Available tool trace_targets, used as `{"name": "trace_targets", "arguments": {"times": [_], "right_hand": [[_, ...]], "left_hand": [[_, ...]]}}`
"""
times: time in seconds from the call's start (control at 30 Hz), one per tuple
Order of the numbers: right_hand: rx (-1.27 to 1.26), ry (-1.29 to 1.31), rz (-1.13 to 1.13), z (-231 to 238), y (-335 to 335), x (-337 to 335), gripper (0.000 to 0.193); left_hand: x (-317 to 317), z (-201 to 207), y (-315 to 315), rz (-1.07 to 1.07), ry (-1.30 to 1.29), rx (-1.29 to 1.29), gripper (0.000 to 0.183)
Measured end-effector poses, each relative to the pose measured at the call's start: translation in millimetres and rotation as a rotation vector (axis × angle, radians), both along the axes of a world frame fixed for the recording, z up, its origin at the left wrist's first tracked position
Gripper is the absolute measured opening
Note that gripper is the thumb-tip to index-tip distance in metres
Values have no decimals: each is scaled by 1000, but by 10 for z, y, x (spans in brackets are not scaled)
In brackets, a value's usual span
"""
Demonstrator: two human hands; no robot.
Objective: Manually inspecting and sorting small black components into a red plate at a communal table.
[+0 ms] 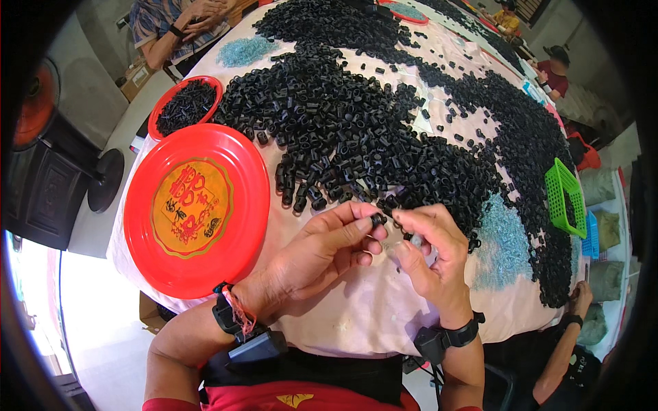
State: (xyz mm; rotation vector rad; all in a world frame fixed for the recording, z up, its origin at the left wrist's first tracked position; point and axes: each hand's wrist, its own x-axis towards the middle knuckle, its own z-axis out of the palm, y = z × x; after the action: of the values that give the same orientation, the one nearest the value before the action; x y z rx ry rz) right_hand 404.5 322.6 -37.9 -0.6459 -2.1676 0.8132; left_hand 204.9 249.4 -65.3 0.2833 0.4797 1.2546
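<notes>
My left hand [319, 248] is closed, pinching a small black plastic cap [377, 220] between thumb and forefinger over the near part of the table. Close by on the right, my right hand [442, 257] curls its fingers around a small whitish, see-through piece [415, 240]; its exact kind is partly hidden by the fingers. Just beyond both hands spreads a large heap of black plastic caps [329, 123], short and hollow. To the right of my right hand lies a patch of tiny clear bluish pieces [504, 243].
A red round tray [248, 185] with a yellow centre lies left. Behind it stands a red bowl [216, 85] of thin black parts. A green basket [563, 195] sits at the right edge. Co-workers' arms show at upper left [159, 51] and lower right [558, 356].
</notes>
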Motion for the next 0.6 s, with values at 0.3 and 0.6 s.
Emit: {"name": "trace_targets", "arguments": {"times": [0.3, 0.6], "right_hand": [[-49, -152, -169, 192, 91, 126, 20], [-6, -270, -42, 52, 147, -19, 9]], "left_hand": [[-165, 134, -131, 7, 151, -123, 16], [-115, 225, -177, -23, 335, -72, 19]]}}
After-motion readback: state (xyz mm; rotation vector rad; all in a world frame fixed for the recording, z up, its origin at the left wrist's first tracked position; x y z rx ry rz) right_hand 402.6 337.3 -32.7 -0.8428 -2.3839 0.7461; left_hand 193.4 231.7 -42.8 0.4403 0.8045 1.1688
